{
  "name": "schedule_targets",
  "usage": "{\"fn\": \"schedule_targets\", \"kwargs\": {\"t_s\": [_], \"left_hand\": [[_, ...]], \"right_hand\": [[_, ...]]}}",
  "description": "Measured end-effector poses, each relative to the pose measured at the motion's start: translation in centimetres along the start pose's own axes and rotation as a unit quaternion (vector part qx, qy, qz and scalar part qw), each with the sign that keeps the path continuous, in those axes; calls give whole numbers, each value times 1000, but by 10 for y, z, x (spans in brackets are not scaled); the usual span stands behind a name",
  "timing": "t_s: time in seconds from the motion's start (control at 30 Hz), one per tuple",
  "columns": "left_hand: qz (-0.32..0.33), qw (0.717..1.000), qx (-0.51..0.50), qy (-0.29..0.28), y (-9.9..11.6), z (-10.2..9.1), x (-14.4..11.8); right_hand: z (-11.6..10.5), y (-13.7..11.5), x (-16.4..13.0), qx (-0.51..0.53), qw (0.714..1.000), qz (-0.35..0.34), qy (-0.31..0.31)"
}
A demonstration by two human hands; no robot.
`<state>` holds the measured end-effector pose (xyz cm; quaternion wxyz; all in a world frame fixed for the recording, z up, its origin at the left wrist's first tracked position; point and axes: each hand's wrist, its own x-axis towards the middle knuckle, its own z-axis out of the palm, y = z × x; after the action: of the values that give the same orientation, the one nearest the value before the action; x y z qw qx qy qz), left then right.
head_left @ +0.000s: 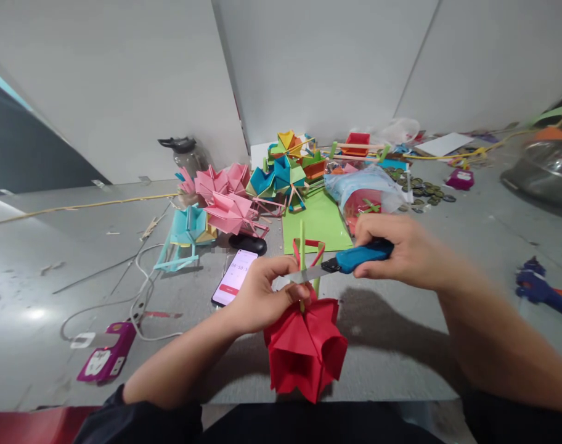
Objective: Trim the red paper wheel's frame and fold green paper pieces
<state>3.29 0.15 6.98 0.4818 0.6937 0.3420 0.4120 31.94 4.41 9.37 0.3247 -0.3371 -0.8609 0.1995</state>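
My left hand [269, 293] pinches the green strip [302, 237] that rises from the top of a red folded-paper flower [304, 351]. In my right hand [396, 253] is a blue utility knife [362, 256], its blade extended to the left. The blade [311, 273] lies across the green strip, right at my left fingertips; whether it has cut in, I cannot tell. Behind the strip stands a red and green paper loop [311, 243]. The flower hangs below my left hand near the table's front edge, its open folds facing me.
Pink paper flowers [230, 209], a light-blue one [188, 228] and a teal one [278, 179] crowd the back left. A phone [235, 274] lies beside my left hand. Green paper [315, 222] is behind the work, coins [426, 188] farther right. A glue gun [544, 290] lies at right; a purple power bank [108, 354] at left.
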Motion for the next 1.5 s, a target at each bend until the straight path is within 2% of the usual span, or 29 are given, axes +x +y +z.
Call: {"fn": "schedule_targets", "kwargs": {"t_s": [0.17, 0.33, 0.43, 0.6, 0.8, 0.93, 1.07, 1.3, 1.5], "left_hand": [[37, 999, -13, -12, 3, 0, -3], [42, 998, -49, -17, 2, 0, -4], [36, 999, -28, -23, 2, 1, -3], [57, 998, 3, -28, 2, 2, -3], [51, 999, 5, -20, -1, 1, -5], [60, 998, 8, -11, -2, 3, -4], [85, 996, -19, -32, -4, 3, -6], [80, 996, -37, -30, -4, 1, -6], [103, 994, -6, -25, -3, 3, -6]], "right_hand": [[7, -18, 0, -6, 1000, 12, -3], [-3, -6, -1, 13, 1000, 1, 7], [-2, -5, -2, 9, 1000, 1, 4], [6, -19, -4, 8, 1000, 6, 6], [-6, -5, -2, 15, 1000, 4, -1], [3, -10, -1, 22, 1000, 14, 2], [10, -19, -1, 38, 999, 21, -6], [-1, 5, -1, 63, 998, 16, -6], [10, -14, -2, 58, 998, 19, 1]]}}
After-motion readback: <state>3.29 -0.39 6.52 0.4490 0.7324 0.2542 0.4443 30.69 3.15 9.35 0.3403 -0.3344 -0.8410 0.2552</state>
